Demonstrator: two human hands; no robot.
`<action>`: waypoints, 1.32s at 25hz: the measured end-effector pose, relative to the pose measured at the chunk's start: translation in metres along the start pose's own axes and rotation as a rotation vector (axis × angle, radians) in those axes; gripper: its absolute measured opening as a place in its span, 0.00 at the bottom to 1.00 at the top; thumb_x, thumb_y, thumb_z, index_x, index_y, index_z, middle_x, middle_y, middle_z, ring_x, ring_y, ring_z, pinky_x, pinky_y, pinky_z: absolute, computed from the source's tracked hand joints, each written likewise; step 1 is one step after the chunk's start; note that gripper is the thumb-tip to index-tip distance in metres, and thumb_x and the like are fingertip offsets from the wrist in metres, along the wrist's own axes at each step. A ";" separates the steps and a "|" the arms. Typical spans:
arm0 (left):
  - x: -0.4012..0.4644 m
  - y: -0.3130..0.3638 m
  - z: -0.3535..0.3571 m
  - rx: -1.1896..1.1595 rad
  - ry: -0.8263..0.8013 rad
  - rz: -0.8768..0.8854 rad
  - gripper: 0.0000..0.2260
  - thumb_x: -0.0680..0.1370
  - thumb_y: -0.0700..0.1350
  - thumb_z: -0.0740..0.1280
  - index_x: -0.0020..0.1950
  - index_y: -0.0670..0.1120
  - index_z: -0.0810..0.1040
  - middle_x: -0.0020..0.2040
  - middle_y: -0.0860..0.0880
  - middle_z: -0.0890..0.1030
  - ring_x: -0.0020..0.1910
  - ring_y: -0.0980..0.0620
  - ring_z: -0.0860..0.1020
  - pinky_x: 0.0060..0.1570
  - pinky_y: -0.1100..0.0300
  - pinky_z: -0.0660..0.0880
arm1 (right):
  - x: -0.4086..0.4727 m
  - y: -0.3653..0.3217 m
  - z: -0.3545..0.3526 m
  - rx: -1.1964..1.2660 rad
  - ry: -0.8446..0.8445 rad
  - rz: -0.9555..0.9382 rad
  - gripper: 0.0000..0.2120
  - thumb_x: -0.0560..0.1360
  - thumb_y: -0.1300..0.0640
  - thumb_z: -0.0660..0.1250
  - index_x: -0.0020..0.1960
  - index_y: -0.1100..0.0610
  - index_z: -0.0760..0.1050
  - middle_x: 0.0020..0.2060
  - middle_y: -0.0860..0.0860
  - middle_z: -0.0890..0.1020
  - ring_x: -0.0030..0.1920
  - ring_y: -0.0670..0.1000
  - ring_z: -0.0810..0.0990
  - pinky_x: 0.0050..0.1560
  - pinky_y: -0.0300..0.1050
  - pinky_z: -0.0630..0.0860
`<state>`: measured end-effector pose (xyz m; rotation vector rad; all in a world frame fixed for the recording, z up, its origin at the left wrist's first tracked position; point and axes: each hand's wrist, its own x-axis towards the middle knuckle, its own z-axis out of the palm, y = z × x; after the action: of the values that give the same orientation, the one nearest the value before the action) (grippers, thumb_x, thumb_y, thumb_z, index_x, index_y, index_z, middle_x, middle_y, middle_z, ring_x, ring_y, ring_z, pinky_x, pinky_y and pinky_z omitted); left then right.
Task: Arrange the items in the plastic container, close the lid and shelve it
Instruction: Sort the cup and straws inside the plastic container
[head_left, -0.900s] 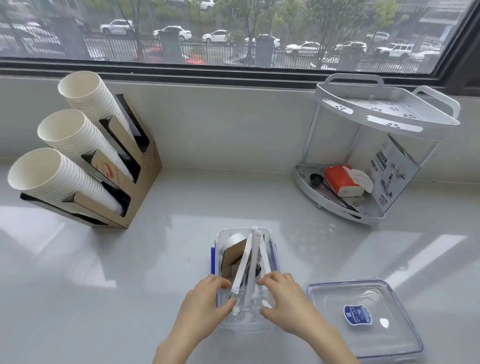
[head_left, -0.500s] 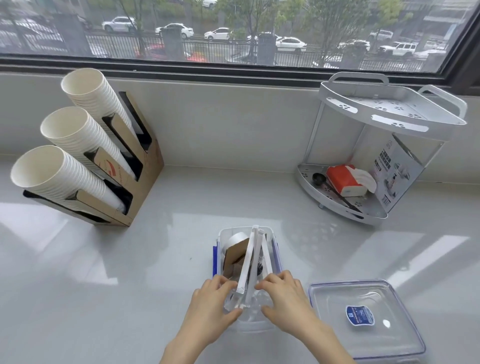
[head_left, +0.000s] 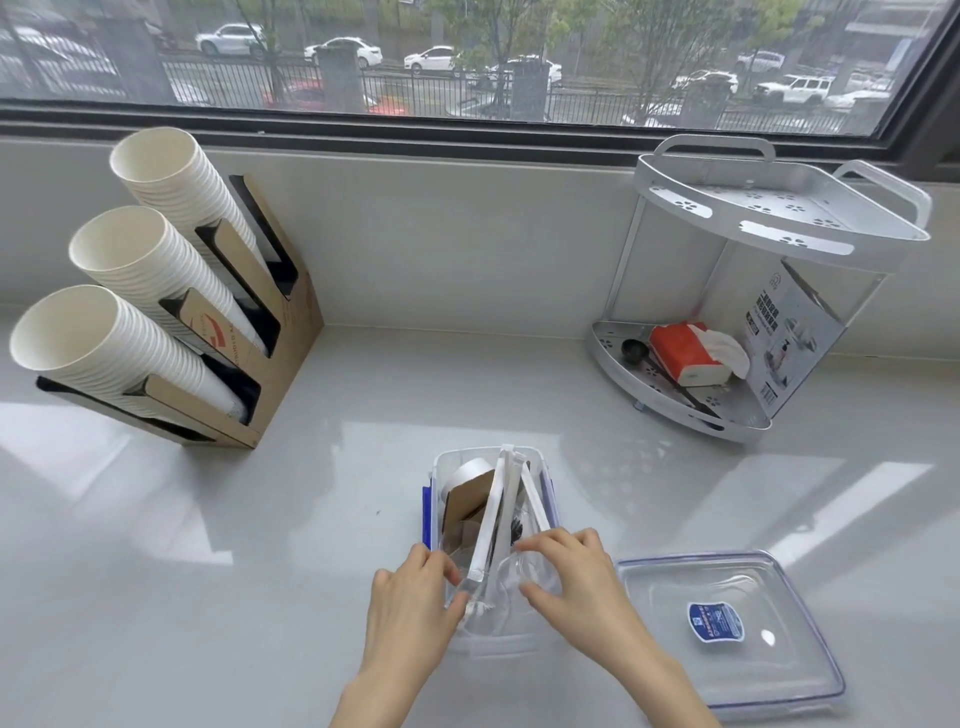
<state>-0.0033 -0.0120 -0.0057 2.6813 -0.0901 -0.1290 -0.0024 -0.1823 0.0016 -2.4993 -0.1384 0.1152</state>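
Note:
A clear plastic container (head_left: 545, 470) with blue side clips stands open on the white counter in front of me. Inside it, white wrapped cutlery packets (head_left: 496, 506) lean up out of the top, beside a brown card piece (head_left: 467, 499) and a white roll. My left hand (head_left: 410, 608) pinches the lower end of a packet at the container's near left. My right hand (head_left: 571, 577) reaches in from the right, fingers on the packets. The clear lid (head_left: 727, 629) with a blue label lies flat to the right.
A cardboard cup holder (head_left: 228, 364) with three stacks of white paper cups stands at the back left. A white two-tier corner shelf (head_left: 779, 228) stands at the back right; its lower tier holds a red tissue pack (head_left: 685, 351), a black scoop and a box. A window runs behind.
Both hands have shifted slightly on the packets inside the container; the left now pinches a packet's lower end. The container and lid have not moved.

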 end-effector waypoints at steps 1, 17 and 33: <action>0.000 0.001 -0.001 0.013 0.007 -0.015 0.09 0.77 0.51 0.58 0.55 0.51 0.72 0.53 0.55 0.73 0.50 0.53 0.75 0.49 0.65 0.57 | 0.000 -0.001 -0.001 0.016 0.014 0.008 0.17 0.74 0.52 0.63 0.62 0.47 0.71 0.54 0.37 0.72 0.52 0.45 0.61 0.61 0.38 0.64; 0.002 -0.001 -0.020 -0.526 -0.132 -0.178 0.10 0.76 0.44 0.61 0.37 0.51 0.64 0.43 0.48 0.81 0.27 0.51 0.82 0.28 0.60 0.70 | -0.006 -0.005 -0.020 0.678 0.117 0.258 0.09 0.76 0.58 0.62 0.55 0.49 0.73 0.44 0.51 0.76 0.33 0.46 0.80 0.39 0.32 0.78; 0.003 0.023 -0.037 -0.725 -0.279 -0.118 0.11 0.77 0.38 0.56 0.51 0.44 0.78 0.45 0.50 0.80 0.31 0.49 0.84 0.23 0.66 0.73 | -0.017 -0.022 -0.026 0.862 -0.069 -0.053 0.27 0.66 0.59 0.68 0.61 0.41 0.68 0.47 0.38 0.78 0.57 0.38 0.77 0.57 0.27 0.70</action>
<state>0.0025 -0.0173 0.0372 1.9312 0.0280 -0.4740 -0.0179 -0.1828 0.0365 -1.6316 -0.1444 0.1910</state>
